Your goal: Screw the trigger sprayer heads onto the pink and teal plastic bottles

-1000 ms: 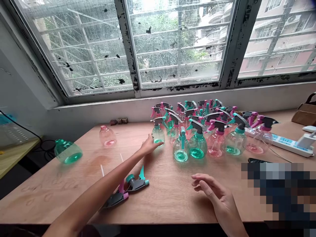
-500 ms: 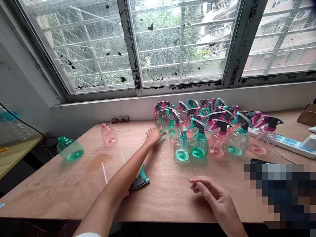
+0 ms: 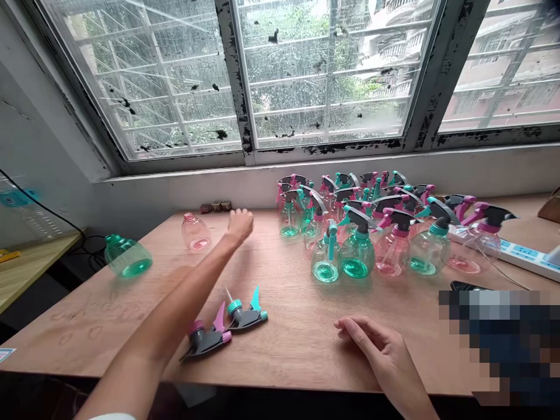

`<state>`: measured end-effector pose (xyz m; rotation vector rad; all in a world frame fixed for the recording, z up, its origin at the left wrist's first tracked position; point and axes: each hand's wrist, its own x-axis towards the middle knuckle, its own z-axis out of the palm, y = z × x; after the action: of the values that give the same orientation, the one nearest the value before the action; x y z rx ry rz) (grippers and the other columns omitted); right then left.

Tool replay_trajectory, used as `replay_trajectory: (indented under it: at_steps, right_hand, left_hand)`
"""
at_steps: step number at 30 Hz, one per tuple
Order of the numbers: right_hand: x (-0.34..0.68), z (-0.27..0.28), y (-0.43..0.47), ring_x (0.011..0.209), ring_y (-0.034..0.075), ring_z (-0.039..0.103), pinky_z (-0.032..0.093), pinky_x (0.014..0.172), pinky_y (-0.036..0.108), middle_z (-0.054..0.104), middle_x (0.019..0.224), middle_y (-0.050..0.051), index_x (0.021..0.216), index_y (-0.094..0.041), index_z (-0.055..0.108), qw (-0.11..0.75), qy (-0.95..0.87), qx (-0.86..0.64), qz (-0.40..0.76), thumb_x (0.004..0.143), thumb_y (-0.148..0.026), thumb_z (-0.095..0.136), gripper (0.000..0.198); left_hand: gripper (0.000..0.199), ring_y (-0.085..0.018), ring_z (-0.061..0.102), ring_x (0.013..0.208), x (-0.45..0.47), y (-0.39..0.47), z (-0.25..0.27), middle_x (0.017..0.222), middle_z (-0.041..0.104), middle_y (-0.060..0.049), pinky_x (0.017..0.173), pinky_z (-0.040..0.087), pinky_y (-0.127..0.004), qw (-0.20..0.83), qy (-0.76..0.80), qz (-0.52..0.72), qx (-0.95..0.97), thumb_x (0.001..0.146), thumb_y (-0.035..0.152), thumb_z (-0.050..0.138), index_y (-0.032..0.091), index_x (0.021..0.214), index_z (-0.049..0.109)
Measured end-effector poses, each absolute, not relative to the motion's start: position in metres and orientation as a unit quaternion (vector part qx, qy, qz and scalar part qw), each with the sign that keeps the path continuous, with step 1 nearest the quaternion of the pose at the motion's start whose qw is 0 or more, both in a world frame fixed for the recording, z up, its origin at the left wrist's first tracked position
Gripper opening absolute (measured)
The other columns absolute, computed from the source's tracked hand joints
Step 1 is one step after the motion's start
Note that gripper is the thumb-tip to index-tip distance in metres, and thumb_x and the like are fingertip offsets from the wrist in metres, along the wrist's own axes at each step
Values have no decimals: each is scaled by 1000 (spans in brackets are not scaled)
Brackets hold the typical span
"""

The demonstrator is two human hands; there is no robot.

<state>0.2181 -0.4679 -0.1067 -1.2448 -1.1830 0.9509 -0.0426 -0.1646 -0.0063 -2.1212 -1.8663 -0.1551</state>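
Note:
My left hand (image 3: pixel 240 226) reaches far over the table, between a clear pink bottle (image 3: pixel 195 234) without a top and the group of spray bottles. Its fingers bend down, out of sight behind its back, and nothing shows in it. My right hand (image 3: pixel 371 344) rests near the front edge, loosely curled, thumb apart from the fingers, holding nothing. Below my left forearm lie a pink-and-black spray head (image 3: pixel 207 340) and a teal-and-black spray head (image 3: pixel 247 317). A green bottle (image 3: pixel 128 256) without a top leans over at the left.
Several pink and green spray bottles (image 3: pixel 357 256) with heads on crowd the back right. Behind them runs a white power strip (image 3: pixel 529 256). A dark phone-like object (image 3: pixel 468 286) lies by a blurred patch at right. Small brown blocks (image 3: pixel 216 206) sit by the wall.
My left hand has moved left, away from the small green spray bottle at the group's edge, and its fingers have drawn in. My right hand stays about where it was. The view has shifted slightly.

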Motion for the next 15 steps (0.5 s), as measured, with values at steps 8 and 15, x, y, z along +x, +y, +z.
replay_trajectory:
  at_steps: [8,15]
  right_hand:
    - [207,-102,-468,94,29,74,58,79,32,80,90,6,97,-22,76,525,-516,-536,414,90,-47,64,28]
    - [190,-97,-471,136,27,50,39,114,45,60,144,6,132,-29,61,456,-642,-480,387,94,-38,63,39]
  left_hand:
    - [35,-30,60,116,-157,-190,45,132,59,-12,94,52,-52,215,-718,-134,-648,95,32,62,17,127,57]
    - [36,-26,64,107,-193,-257,1,128,60,-10,89,56,-47,171,-687,-221,-671,96,32,62,17,128,56]
